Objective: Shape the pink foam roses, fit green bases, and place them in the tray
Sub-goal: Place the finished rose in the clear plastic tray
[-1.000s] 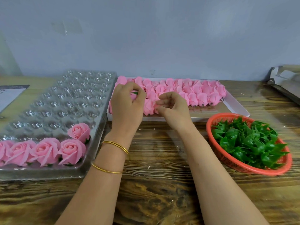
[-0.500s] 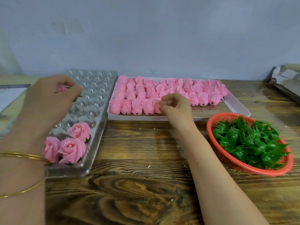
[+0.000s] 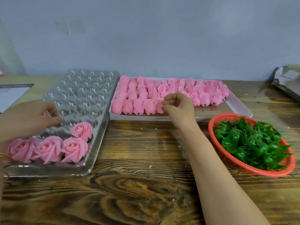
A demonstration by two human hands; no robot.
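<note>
"Where's the rose she's working on?"

"In her left hand [image 3: 27, 120]. The held rose [image 3: 47, 113] peeps out from under her curled fingers, a bit of pink with a speck of green beside it. The hand is blurred, so I can't make out more. It hovers over the clear tray [image 3: 48, 172], above the bare cells just behind the filled ones."

"How many are in?"

"I can see four finished roses [image 3: 74, 149]. Three sit side by side in the near row and one sits behind the right-most, with green showing beneath them."

"And her other hand?"

"Her right hand [image 3: 178, 109] is at the front row of pink buds [image 3: 138, 107] in the white box [image 3: 138, 118], just right of the tray. The fingers are curled, with the tips up against one bud. Whether they actually pinch it I cannot tell from here."

"The green pieces?"

"The green bases [image 3: 250, 140] are heaped in a red basket [image 3: 210, 127], beside her right forearm and in front of the box's right end. It all sits on a dark-grained wooden table [image 3: 146, 184] against a grey wall [image 3: 146, 38]. There are gold bangles [image 3: 6, 158] at her left wrist, a printed sheet [image 3: 11, 95] at the far left and some folded cardboard [image 3: 287, 78] at the far right."
</note>
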